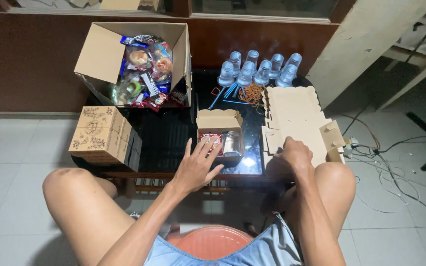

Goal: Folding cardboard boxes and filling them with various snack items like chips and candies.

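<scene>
My left hand (196, 165) is spread flat, fingers apart, with its fingertips over the front of a small open cardboard snack box (218, 120) that holds wrapped snacks and a sealed water cup. My right hand (292, 156) rests on the near edge of a stack of flat, unfolded cardboard boxes (297, 116), fingers curled on the top sheet. Both sit on a dark glass table (166, 135).
A large open carton of wrapped snacks (141, 64) stands at the back left. A pile of closed printed boxes (99, 134) sits at the table's left edge. Sealed water cups (260, 71), blue straws and rubber bands (251, 92) lie behind. Cables (395, 162) trail on the floor at right.
</scene>
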